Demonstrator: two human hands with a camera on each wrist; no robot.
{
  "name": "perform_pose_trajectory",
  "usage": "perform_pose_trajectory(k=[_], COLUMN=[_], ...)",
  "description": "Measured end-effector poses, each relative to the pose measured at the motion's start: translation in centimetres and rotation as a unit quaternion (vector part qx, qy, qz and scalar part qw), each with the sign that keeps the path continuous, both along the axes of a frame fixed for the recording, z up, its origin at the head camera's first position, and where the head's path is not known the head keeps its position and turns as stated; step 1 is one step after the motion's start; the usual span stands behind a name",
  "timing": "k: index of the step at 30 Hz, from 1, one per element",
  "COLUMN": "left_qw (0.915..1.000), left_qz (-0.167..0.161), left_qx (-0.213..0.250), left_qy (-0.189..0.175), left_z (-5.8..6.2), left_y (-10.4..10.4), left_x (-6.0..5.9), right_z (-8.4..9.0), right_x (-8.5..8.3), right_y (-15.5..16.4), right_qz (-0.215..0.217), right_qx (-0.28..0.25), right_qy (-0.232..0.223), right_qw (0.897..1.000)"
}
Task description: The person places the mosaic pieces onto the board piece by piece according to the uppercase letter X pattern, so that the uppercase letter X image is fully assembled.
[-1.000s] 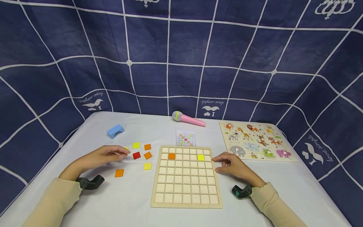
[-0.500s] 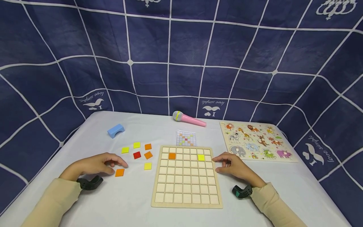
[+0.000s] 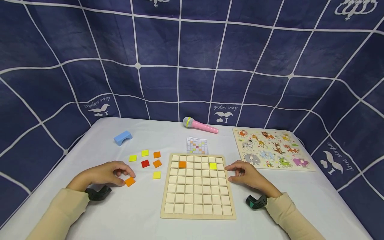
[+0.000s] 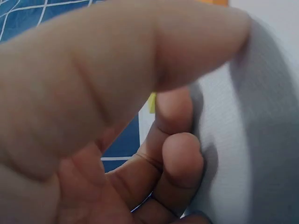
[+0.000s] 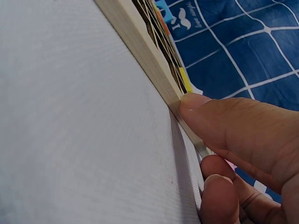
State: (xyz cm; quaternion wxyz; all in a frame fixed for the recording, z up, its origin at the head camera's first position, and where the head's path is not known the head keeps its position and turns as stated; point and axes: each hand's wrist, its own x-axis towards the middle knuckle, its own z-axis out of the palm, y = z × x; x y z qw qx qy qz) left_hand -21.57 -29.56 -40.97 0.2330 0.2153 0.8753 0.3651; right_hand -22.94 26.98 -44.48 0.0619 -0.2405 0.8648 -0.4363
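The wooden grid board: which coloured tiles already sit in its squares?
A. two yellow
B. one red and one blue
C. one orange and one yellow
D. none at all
C: on the wooden grid board, an orange tile and a yellow tile sit in the second row; every other square is bare.

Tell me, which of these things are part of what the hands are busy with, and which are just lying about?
In use:
left hand touching an orange tile
right hand against the grid board
loose tiles
pattern card

Lying about:
blue block
pink microphone
animal puzzle
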Motion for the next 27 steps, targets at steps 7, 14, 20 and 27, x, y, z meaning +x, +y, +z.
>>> perform_pose_trajectory(k=[7, 14, 20, 27], left_qw=[0.9995, 0.9981, 0.9966, 0.9908], left_qz=[0.011, 0.029, 0.035, 0.043], left_qx=[0.006, -0.012, -0.018, -0.023], left_qy=[0.028, 0.053, 0.073, 0.126], left_z=[-0.2, -0.4, -0.5, 0.0], left_y=[0.4, 0.7, 1.2, 2.4], left_x=[0.1, 0.2, 0.3, 0.4], right_z=[0.1, 0.1, 0.0, 0.0], right_x=[0.0, 0.1, 0.0, 0.0], right_y=[0.0, 0.0, 0.0, 0.0], right_qz=[0.000, -0.002, 0.000, -0.004], right_qx=[-0.007, -0.007, -0.006, -0.001], right_qy=[-0.007, -0.006, -0.002, -0.005], right_qw=[1.000, 1.000, 1.000, 1.000])
